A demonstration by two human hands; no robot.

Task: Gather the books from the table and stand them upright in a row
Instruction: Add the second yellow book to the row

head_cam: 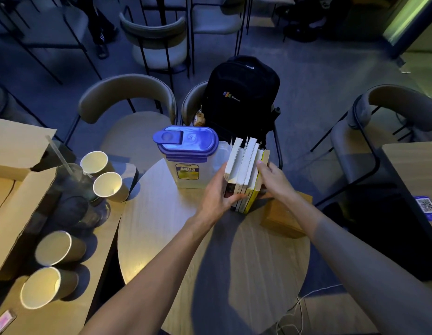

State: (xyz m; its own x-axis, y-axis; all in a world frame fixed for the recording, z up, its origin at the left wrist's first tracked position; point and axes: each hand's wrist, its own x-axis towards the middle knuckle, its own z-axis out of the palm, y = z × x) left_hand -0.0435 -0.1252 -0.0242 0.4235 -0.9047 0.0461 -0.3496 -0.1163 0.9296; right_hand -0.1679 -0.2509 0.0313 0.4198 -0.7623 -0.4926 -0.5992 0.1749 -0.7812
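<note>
Pale wood forms the round table (161,238) under both hands. The left hand (218,197) presses flat against the spine side of the books (244,170), fingers curled onto the lower spines. The right hand (270,177) presses against the opposite, yellow-covered side. Together the 2 hands clamp the group between them. The books stand upright in 1 row, spines toward the person, on the far part of the table.

Status: the row appears formed, with about 5 volumes; the exact count cannot be told. No loose book is visible elsewhere on the table. Remaining work, as a judgement: square the edges and release. The spine lettering is too small to read.

Just left of the left hand stands a clear jug (188,160) with a blue lid; its label reads "Aqua". Beside the right wrist lies a wooden box (282,218). Beyond the books, a black backpack (241,97) with a small coloured logo sits on a chair. Far left of the left arm are 4 paper cups (107,187).
</note>
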